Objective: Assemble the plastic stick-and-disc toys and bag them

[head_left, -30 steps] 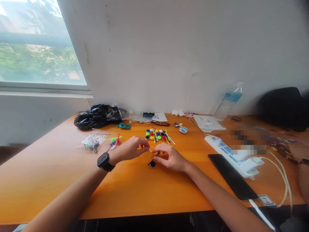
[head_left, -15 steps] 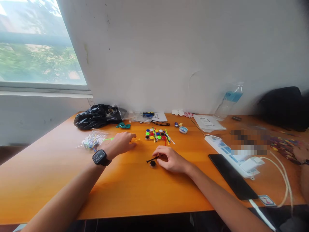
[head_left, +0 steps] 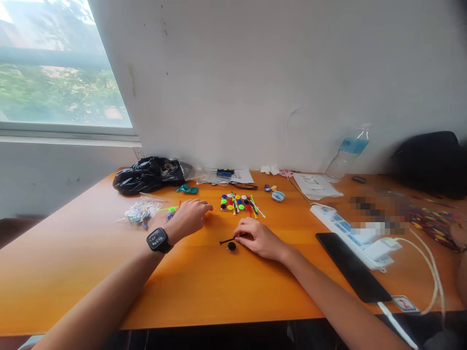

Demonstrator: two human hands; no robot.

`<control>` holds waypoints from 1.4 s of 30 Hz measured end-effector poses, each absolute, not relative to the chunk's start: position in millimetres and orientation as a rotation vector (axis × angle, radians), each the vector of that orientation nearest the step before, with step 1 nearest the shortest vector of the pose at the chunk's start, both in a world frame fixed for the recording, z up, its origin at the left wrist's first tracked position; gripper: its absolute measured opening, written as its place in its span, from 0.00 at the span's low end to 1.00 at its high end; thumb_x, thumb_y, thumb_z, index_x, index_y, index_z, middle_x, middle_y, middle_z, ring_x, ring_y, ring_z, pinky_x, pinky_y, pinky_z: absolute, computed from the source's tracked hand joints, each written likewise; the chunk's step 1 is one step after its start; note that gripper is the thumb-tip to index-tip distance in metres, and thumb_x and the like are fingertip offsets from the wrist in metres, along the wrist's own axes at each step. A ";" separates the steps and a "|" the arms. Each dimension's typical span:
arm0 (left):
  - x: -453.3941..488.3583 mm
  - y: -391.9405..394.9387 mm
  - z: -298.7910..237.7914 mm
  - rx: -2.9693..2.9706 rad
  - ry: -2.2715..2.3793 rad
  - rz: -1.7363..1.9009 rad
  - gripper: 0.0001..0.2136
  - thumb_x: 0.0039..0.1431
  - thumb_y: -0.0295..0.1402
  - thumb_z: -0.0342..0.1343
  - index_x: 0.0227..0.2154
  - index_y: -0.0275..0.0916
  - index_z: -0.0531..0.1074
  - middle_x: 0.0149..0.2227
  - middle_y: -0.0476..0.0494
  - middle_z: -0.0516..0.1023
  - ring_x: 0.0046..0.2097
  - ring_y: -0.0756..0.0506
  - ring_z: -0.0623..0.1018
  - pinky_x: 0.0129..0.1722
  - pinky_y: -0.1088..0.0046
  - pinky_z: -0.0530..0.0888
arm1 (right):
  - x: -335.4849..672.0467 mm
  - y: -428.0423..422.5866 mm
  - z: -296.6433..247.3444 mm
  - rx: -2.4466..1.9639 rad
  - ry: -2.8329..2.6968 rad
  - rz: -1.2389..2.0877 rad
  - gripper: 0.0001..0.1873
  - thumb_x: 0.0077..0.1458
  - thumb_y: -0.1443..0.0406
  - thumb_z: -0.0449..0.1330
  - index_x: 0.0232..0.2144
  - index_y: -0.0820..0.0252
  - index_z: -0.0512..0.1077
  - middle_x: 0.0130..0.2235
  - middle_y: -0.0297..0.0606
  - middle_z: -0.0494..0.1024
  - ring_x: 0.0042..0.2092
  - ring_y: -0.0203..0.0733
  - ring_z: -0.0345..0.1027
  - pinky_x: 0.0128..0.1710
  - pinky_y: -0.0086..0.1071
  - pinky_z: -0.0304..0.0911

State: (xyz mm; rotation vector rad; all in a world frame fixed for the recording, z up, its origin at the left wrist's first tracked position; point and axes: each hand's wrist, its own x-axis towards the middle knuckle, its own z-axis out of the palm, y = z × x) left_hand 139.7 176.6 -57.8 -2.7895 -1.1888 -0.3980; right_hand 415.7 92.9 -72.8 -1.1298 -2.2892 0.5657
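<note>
My left hand, with a black watch on the wrist, hovers low over the orange table, fingers loosely curled, just left of a cluster of coloured discs and sticks. I see nothing in it. My right hand rests on the table with its fingers pinched on a thin black stick. A small black disc lies right below that stick. A few coloured sticks lie behind my left hand.
A clear packet of coloured parts and a black plastic bag lie at the left. A power strip, black phone and white cable are at the right, with a water bottle and papers by the wall.
My left hand left the right hand, swung left toward the coloured sticks with a yellow stick, and now sits back nearer the disc cluster without it. The right hand stayed on the black stick.
</note>
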 end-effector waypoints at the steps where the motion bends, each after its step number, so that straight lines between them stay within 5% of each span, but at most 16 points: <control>1: 137.5 179.1 -57.7 -2.778 -1.200 -0.401 0.15 0.61 0.22 0.55 0.47 0.42 0.79 0.42 0.40 0.82 0.45 0.39 0.80 0.42 0.65 0.70 | 415.4 93.1 -73.1 -1.131 -2.291 0.563 0.06 0.65 0.64 0.62 0.37 0.55 0.79 0.39 0.39 0.78 0.44 0.45 0.71 0.45 0.36 0.65; 9: 154.3 163.3 -49.6 -2.862 -0.996 -0.662 0.13 0.73 0.42 0.51 0.47 0.42 0.78 0.41 0.40 0.82 0.45 0.39 0.79 0.43 0.65 0.69 | 414.7 91.8 -72.3 -1.189 -2.233 0.546 0.04 0.65 0.65 0.60 0.37 0.56 0.74 0.37 0.38 0.76 0.41 0.43 0.69 0.41 0.35 0.64; 15: 173.6 133.8 -48.5 -3.125 -0.770 -0.657 0.22 0.59 0.56 0.62 0.40 0.41 0.73 0.36 0.44 0.79 0.37 0.42 0.78 0.37 0.68 0.68 | 417.7 92.8 -74.1 -1.299 -2.149 0.524 0.05 0.64 0.68 0.56 0.35 0.56 0.69 0.33 0.33 0.73 0.34 0.39 0.64 0.34 0.32 0.58; 22: 177.3 131.5 -54.8 -3.133 -0.721 -0.673 0.24 0.56 0.53 0.65 0.48 0.43 0.71 0.46 0.42 0.75 0.43 0.40 0.77 0.39 0.67 0.70 | 416.1 93.6 -72.5 -1.233 -2.104 0.546 0.05 0.67 0.67 0.53 0.38 0.55 0.68 0.37 0.36 0.73 0.38 0.42 0.66 0.39 0.34 0.60; 26: 179.4 133.7 -63.1 -3.123 -0.662 -0.709 0.17 0.60 0.50 0.65 0.42 0.42 0.75 0.52 0.40 0.72 0.48 0.40 0.76 0.45 0.65 0.72 | 414.8 94.5 -73.7 -1.200 -2.069 0.573 0.05 0.69 0.65 0.52 0.39 0.55 0.66 0.38 0.36 0.72 0.38 0.42 0.65 0.41 0.36 0.61; 42: 182.6 147.3 -80.5 -3.086 -0.607 -0.778 0.11 0.70 0.42 0.57 0.39 0.41 0.80 0.43 0.44 0.79 0.43 0.45 0.77 0.44 0.68 0.70 | 412.6 96.2 -78.6 -1.153 -2.015 0.734 0.09 0.70 0.60 0.54 0.43 0.55 0.72 0.36 0.35 0.75 0.36 0.40 0.67 0.38 0.33 0.62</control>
